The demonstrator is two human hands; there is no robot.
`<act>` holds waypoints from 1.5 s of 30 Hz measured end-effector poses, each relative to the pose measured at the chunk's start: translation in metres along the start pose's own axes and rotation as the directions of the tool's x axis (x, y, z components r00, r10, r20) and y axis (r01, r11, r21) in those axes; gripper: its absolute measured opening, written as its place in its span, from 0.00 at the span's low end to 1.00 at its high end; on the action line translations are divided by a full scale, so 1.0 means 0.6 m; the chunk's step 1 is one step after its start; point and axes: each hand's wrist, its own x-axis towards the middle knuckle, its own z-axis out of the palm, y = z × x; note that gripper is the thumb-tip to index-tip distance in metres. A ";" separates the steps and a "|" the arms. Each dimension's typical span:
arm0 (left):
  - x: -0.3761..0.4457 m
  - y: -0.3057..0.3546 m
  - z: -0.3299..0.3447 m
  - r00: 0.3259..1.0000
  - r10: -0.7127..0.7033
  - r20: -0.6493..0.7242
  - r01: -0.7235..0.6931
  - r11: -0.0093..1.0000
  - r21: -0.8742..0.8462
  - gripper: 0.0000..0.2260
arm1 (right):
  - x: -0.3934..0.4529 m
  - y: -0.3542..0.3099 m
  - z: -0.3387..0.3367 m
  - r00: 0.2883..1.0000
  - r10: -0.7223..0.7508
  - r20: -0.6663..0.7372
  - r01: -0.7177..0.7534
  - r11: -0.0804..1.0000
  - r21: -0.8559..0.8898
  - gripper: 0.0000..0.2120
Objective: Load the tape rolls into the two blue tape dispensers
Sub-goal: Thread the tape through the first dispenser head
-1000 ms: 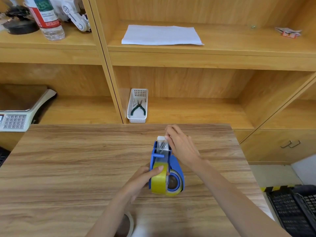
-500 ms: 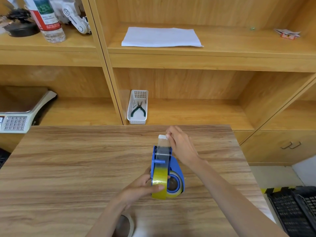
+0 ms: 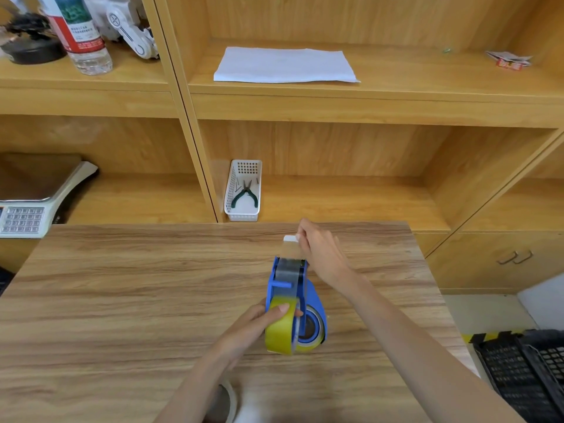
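A blue tape dispenser (image 3: 314, 296) stands on the wooden table (image 3: 122, 300), a yellowish tape roll (image 3: 279, 332) sitting on its hub. My left hand (image 3: 254, 326) grips the roll from the left, thumb on top. My right hand (image 3: 323, 254) pinches the white tab at the end of the tape strip (image 3: 290, 248), which runs taut from the roll over the dispenser's front. A second, pale tape roll (image 3: 227, 403) lies at the table's near edge, partly hidden by my left forearm. Only one dispenser is in view.
Wooden shelves rise behind the table. A white basket (image 3: 244, 215) with pliers sits on the low shelf, a scale (image 3: 33, 206) at the left, a white sheet (image 3: 283, 65) and a bottle (image 3: 79, 35) higher up. A black crate (image 3: 525, 374) stands on the floor at right.
My right hand has drawn the tape end farther forward, away from me, lengthening the strip over the dispenser's front. My left hand has kept its hold on the roll.
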 end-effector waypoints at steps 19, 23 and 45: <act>-0.008 0.002 -0.025 0.999 -0.028 -0.033 0.028 0.999 -0.018 0.11 | 0.026 0.044 0.004 0.627 0.244 0.740 -0.694 0.607 0.388 0.06; -0.001 0.001 -0.029 0.994 -0.091 -0.053 0.088 0.994 -0.067 0.15 | 0.019 0.041 0.012 0.748 0.187 0.637 -0.574 0.664 0.480 0.09; 0.032 -0.034 -0.084 0.930 0.183 -0.319 0.043 0.807 0.589 0.18 | 0.031 -0.024 0.117 0.911 0.212 0.353 -0.195 0.977 -0.082 0.27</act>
